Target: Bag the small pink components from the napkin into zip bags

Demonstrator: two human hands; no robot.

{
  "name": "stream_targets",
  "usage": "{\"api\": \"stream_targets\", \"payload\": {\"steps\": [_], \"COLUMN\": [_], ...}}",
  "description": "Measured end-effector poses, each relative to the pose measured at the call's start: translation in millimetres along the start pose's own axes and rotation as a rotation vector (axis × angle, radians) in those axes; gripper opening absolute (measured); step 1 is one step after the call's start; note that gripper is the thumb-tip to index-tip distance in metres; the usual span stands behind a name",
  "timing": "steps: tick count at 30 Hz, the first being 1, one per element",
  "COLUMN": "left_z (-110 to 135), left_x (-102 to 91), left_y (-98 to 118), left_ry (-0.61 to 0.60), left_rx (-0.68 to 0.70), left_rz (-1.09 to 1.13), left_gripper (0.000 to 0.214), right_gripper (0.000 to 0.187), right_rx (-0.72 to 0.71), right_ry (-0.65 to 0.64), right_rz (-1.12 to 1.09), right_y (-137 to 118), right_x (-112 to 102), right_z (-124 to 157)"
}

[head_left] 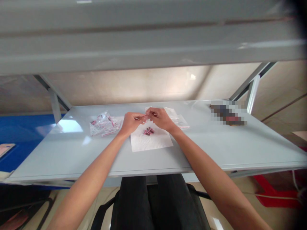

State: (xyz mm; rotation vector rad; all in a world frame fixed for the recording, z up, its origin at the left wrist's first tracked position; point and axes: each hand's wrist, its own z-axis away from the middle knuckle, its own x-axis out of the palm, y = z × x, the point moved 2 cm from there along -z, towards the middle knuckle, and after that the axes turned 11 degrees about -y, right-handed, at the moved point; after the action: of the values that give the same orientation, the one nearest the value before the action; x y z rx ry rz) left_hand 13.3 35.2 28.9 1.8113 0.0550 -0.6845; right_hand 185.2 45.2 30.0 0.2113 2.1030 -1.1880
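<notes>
My left hand [131, 122] and my right hand [160, 117] meet above a white sheet of paper [150, 140] on the grey table [216, 143]. Both hands are pinched closed on a small clear plastic bag [145, 118] held between them. A little heap of small pink and dark pieces [148, 131] lies on the paper just below my fingers. What is inside the held bag is too small to make out.
A pile of filled clear bags with pink strips [105, 124] lies left of my hands. More empty clear bags [178, 119] lie to the right. A blurred object [228, 112] sits at the far right of the table. A blue surface [19, 134] is at left.
</notes>
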Motion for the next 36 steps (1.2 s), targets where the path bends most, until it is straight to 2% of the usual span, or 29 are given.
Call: {"api": "stream_targets", "payload": {"steps": [3,5,7,11,13,15,17,20,23,26,30,31,33,35,36], "left_z": [-0.4,0.2,1.1,2.5,2.6,2.9,3.7,6.1,6.9,2.6,-5.8,-7.5,-9.4,-8.4,-7.1], "left_x": [-1.6,-2.3,-4.0,-8.9,-9.2,-7.2,-3.9,0.5,0.7,-2.7,-8.7,-8.9,-8.0,-8.6,-10.2], "left_y": [0.0,0.6,0.9,-1.6,-3.0,-2.8,-1.2,2.7,3.6,-3.0,-18.3,-21.5,-24.8,-24.2,-23.1], "left_ry": [-0.072,-0.076,0.004,0.279,0.346,0.352,0.324,0.265,0.254,0.247,0.279,0.233,0.064,-0.080,-0.110], "left_rx": [0.021,0.052,0.084,0.085,0.078,0.101,0.144,0.206,0.170,0.074,-0.002,-0.020,-0.057,-0.085,-0.100], "left_rz": [0.062,0.011,-0.133,-0.359,-0.413,-0.449,-0.439,-0.397,-0.341,-0.170,0.201,0.309,0.487,0.565,0.573], "left_gripper": [0.030,0.028,0.026,0.016,0.014,0.014,0.015,0.018,0.020,0.023,0.032,0.035,0.039,0.040,0.040], "right_gripper": [0.023,0.023,0.019,0.017,0.018,0.015,0.003,0.021,0.016,0.011,0.019,0.021,0.024,0.024,0.025], "right_rx": [-0.031,-0.065,-0.077,0.018,0.093,0.142,0.149,0.133,0.147,0.128,0.050,0.040,0.030,0.035,0.046], "right_ry": [-0.002,0.018,0.056,0.167,0.203,0.231,0.266,0.288,0.277,0.268,0.267,0.264,0.247,0.225,0.217], "right_rz": [0.124,0.205,0.273,0.375,0.395,0.381,0.323,0.223,0.112,-0.129,-0.490,-0.551,-0.629,-0.660,-0.659], "right_y": [-5.3,-6.1,-5.4,-5.5,-7.5,-9.8,-11.0,-9.2,-6.0,-5.3,-7.2,-7.4,-7.1,-5.4,-4.1], "right_x": [-0.2,1.3,3.3,6.7,8.9,11.4,13.7,14.9,11.0,3.7,-4.6,-5.9,-7.8,-9.5,-10.6], "right_z": [0.7,0.7,0.9,2.3,3.1,3.5,3.7,3.8,4.8,6.3,6.5,6.4,6.3,6.7,7.3]}}
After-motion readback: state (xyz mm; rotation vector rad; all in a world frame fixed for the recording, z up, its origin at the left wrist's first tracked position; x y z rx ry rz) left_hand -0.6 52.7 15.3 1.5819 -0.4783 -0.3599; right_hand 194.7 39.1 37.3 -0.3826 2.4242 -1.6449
